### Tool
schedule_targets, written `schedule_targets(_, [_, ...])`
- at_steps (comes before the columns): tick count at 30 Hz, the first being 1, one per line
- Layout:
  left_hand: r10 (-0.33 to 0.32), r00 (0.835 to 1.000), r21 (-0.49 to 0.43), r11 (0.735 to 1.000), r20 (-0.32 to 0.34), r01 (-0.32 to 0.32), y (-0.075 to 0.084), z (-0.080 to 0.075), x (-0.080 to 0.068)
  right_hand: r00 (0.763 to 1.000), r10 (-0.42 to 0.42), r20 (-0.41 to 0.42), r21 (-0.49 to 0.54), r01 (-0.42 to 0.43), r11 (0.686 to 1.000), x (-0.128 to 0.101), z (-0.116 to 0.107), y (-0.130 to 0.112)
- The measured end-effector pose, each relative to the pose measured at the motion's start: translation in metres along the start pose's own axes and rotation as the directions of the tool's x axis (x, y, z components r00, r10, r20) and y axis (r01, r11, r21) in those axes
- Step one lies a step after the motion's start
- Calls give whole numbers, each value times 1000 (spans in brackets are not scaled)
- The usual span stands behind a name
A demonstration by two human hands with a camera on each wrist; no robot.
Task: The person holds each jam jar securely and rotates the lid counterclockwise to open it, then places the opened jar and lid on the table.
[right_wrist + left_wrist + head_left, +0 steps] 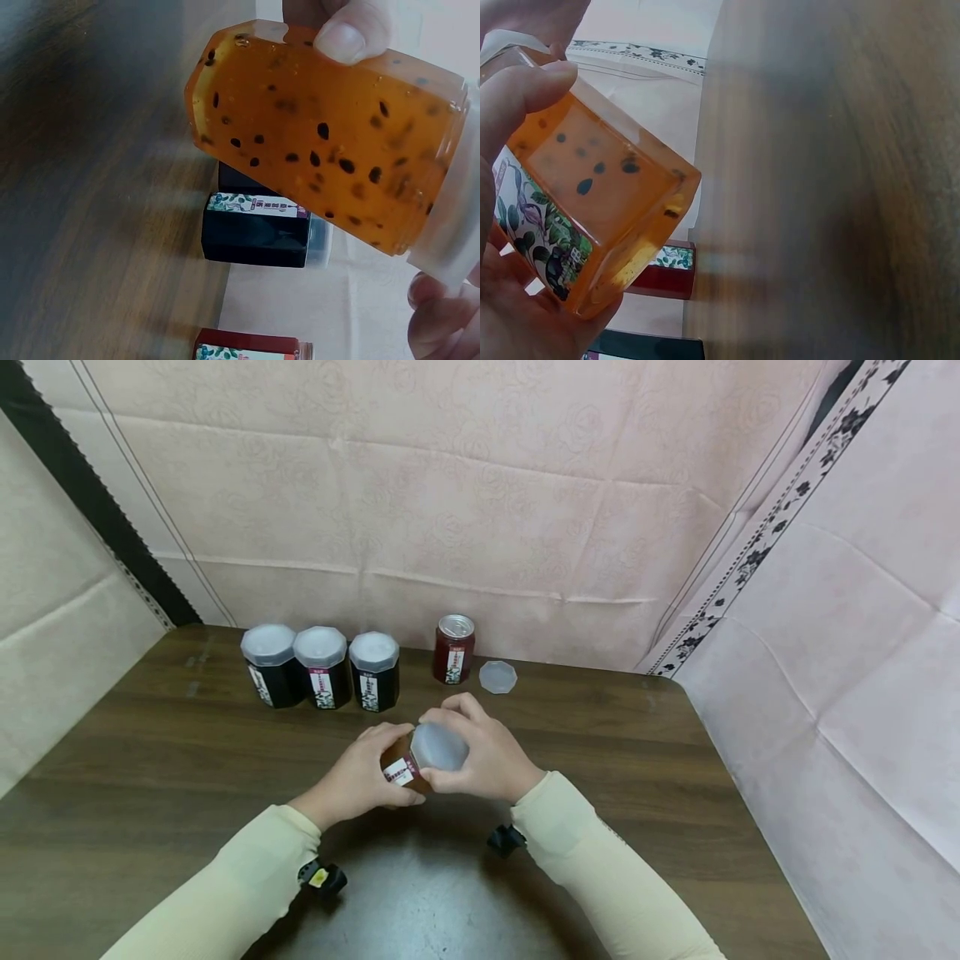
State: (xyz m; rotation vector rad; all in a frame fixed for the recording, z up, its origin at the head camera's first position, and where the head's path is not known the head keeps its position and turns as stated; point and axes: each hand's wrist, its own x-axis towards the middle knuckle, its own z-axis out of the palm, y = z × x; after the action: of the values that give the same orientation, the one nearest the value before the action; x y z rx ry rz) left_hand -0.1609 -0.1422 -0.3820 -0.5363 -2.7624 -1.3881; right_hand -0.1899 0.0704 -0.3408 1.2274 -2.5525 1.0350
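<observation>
A clear, angular jar [401, 770] of orange contents with dark seeds is held tilted above the table by both hands. My left hand [358, 777] grips its body, with the thumb across one side in the left wrist view, where the jar's base [641, 255] faces the camera. Round the frosted plastic lid [440, 747] curl the fingers of my right hand [487, 750]. In the right wrist view the lid [450, 202] sits over the jar's top end; how tightly it fits cannot be told. Black seeds [322, 131] show through the wall.
Three dark jars with frosted lids, one of them the rightmost jar [375, 672], stand in a row at the back left. A red can [453, 652] with a silver top stands right of them, beside a loose octagonal lid [498, 677]. Pale cloth [450, 510] hangs behind the wooden table [637, 760].
</observation>
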Motion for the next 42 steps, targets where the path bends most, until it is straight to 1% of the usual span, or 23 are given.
schedule_targets(7, [2, 1000, 8, 1000, 19, -3, -2, -1, 0, 999, 6, 32, 23, -7, 1000, -2, -1, 0])
schedule_targets(14, [9, 999, 23, 1000, 47, -10, -2, -5, 0, 998, 2, 57, 35, -4, 999, -4, -3, -1])
schedule_targets(18, [16, 998, 38, 999, 58, -18, -2, -7, -1, 998, -10, 68, 38, 8, 999, -5, -4, -1])
schedule_targets(24, [10, 998, 32, 999, 68, -12, -1, -7, -1, 997, -34, 70, 36, 31, 999, -5, -6, -2])
schedule_targets(30, [7, 998, 46, 999, 68, -10, 0, -7, 0, 996, -18, 83, 44, 15, 999, -6, -7, -2])
schedule_targets(33, [18, 997, 54, 998, 71, -22, -1, -6, 0, 995, -6, 98, 48, 1, 999, -6, -9, -1])
schedule_targets(35, [24, 997, 62, 998, 68, -28, -2, -6, 0, 997, 3, 83, 64, -8, 998, -6, -12, 0])
schedule_targets(37, [30, 998, 72, 997, 59, -34, -4, -6, -1, 999, 6, 45, 81, -9, 997, -7, -16, 1])
schedule_targets(40, [14, 999, 77, 997, 35, -17, -8, -7, -2, 1000, 6, -25, 96, -3, 995, -9, -24, 4])
schedule_targets(42, [3, 1000, 73, 997, 24, -5, -10, -8, -2, 999, 8, -46, 89, -4, 996, -11, -28, 7])
